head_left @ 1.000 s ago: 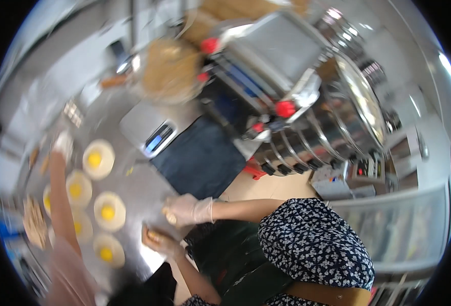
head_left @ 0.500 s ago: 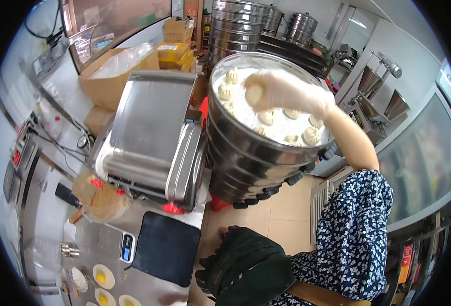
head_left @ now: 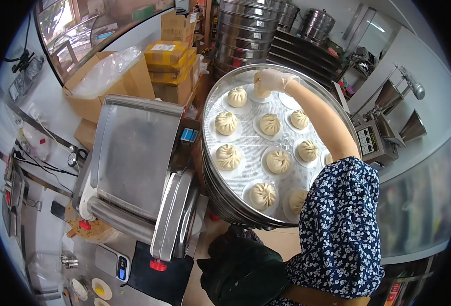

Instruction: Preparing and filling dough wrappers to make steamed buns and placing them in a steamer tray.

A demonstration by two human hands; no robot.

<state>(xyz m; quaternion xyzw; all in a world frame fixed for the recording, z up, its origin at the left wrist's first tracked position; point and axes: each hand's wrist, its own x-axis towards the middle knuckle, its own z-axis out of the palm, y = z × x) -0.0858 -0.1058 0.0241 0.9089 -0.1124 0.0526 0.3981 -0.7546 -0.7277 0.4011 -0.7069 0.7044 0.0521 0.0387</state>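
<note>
My right hand (head_left: 272, 81), in a thin clear glove, reaches over the far side of a large round steamer tray (head_left: 247, 142). Its fingers are closed around a steamed-bun-shaped, pleated bun (head_left: 261, 91), which sits at a white paper round and is partly covered by the hand. Several other pleated buns (head_left: 270, 124) stand apart on paper rounds across the perforated white liner. Beside my wrist, a paper round (head_left: 288, 100) shows without a bun on its visible part. My forearm and sleeve hide the tray's right side. My left hand is out of view.
Left of the tray stands a metal dough-rolling machine (head_left: 136, 148). Below it are a digital scale (head_left: 108, 261), a black mat (head_left: 159, 278) and a dough round with yellow filling (head_left: 101, 288). Cardboard boxes (head_left: 167, 58) and stacked steamers (head_left: 247, 35) stand behind; a funnel-topped machine (head_left: 383, 132) is at right.
My right hand has lowered the bun from above the tray to its far side. My view has shifted, and the tray now shows more from above.
</note>
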